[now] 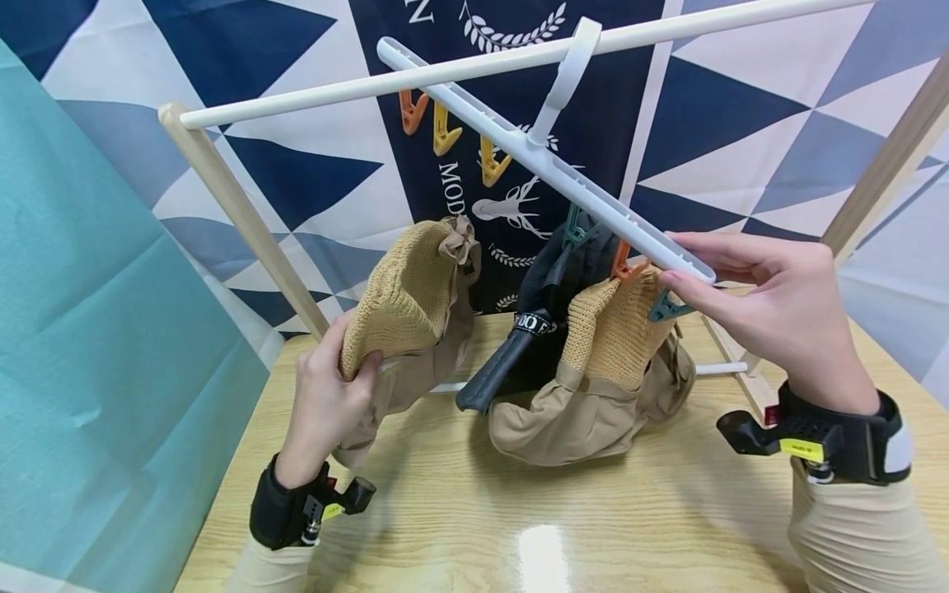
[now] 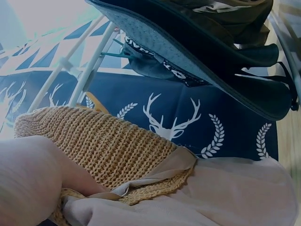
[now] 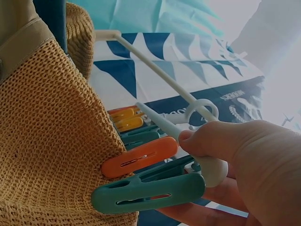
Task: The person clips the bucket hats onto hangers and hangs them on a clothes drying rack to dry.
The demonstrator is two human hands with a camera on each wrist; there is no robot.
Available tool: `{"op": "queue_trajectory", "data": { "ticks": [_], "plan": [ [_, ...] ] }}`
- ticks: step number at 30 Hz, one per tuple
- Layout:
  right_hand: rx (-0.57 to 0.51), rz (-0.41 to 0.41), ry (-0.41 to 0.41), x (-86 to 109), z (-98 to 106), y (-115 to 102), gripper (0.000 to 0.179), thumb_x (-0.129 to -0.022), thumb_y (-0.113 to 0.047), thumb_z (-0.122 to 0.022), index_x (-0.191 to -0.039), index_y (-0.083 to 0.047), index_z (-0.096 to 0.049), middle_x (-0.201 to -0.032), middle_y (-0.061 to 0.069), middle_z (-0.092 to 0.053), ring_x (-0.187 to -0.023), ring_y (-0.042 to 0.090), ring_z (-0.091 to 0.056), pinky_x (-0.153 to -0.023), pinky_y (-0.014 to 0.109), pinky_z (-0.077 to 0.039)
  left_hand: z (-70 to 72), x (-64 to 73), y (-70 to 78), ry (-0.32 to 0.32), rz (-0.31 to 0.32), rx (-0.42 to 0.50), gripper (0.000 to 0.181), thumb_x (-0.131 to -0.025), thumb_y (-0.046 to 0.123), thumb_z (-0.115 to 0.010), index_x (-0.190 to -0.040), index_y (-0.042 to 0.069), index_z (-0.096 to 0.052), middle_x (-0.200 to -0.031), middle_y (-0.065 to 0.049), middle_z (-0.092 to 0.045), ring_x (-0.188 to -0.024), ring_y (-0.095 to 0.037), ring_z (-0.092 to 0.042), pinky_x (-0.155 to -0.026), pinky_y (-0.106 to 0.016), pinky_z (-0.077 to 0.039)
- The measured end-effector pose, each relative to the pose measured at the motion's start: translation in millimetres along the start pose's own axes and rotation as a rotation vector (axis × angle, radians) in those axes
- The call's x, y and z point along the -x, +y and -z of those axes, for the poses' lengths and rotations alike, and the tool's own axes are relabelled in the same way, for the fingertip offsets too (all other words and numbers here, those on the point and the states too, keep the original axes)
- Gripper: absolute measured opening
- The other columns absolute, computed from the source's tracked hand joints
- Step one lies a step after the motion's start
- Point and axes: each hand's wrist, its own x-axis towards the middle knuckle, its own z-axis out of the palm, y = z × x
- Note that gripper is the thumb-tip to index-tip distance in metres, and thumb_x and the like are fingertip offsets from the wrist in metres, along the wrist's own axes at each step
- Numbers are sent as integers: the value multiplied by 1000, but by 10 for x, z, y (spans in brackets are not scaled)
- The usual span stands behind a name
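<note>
My left hand (image 1: 326,395) pinches the edge of a woven straw sun hat (image 1: 393,296) with beige cloth and a bow. In the left wrist view the knit part (image 2: 113,146) lies beside the thumb. My right hand (image 1: 778,296) holds the lower right end of a white clip hanger (image 1: 549,169), which hooks over a rod and tilts down to the right. Beneath that end, an orange clothespin (image 3: 141,156) and a teal clothespin (image 3: 150,194) grip a second straw-and-beige hat (image 1: 608,329). A dark hat (image 1: 511,354) with a lettered band hangs beside it from another teal clothespin (image 1: 574,231).
An orange clip (image 1: 412,111) and two yellow clips (image 1: 445,132) hang at the hanger's raised left end with nothing in them. The white rod (image 1: 296,97) spans wooden posts (image 1: 245,222) standing on a wooden table (image 1: 445,502). Patterned cloth (image 1: 311,165) covers the back.
</note>
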Motion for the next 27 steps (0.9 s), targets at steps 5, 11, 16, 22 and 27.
{"op": "queue_trajectory", "data": {
  "ticks": [5, 11, 16, 22, 27],
  "plan": [
    [17, 19, 3, 7, 20, 3, 42, -89, 7, -89, -129, -6, -85, -107, -29, -84, -95, -11, -80, -70, 4, -53, -35, -22, -3, 9, 17, 12, 54, -90, -19, -72, -141, -1, -69, -118, -29, -82, -104, -49, -83, -84, -66, -65],
    [1, 52, -6, 7, 17, 8, 45, -87, 12, -88, -129, -4, -85, -104, -27, -85, -87, -10, -80, -48, 21, -35, -78, -73, -38, 32, -2, 18, 54, -87, -20, -72, -139, -3, -69, -118, -29, -82, -102, -49, -84, -83, -65, -65],
    [-9, 61, 0, 20, 17, 2, 47, -85, 15, -88, -129, -1, -84, -105, -25, -85, -86, -8, -81, -48, 20, -35, -119, -135, -57, 40, -25, 10, 52, -87, -19, -72, -137, -4, -70, -113, -30, -83, -96, -49, -84, -81, -66, -65],
    [-35, 32, -5, 45, -24, -24, 48, -86, 18, -85, -129, -3, -84, -110, -20, -87, -93, -4, -83, -75, 7, -59, -205, -214, -43, 13, -14, 32, 54, -90, -18, -72, -141, -2, -69, -120, -30, -82, -100, -51, -84, -84, -66, -66],
    [-32, 28, 12, 36, -7, -25, 48, -86, 19, -84, -129, -2, -84, -111, -21, -86, -92, -5, -83, -78, 9, -60, -282, -254, -34, -9, -14, 56, 55, -90, -17, -72, -143, -2, -69, -124, -30, -81, -104, -51, -83, -86, -66, -66]
  ]
}}
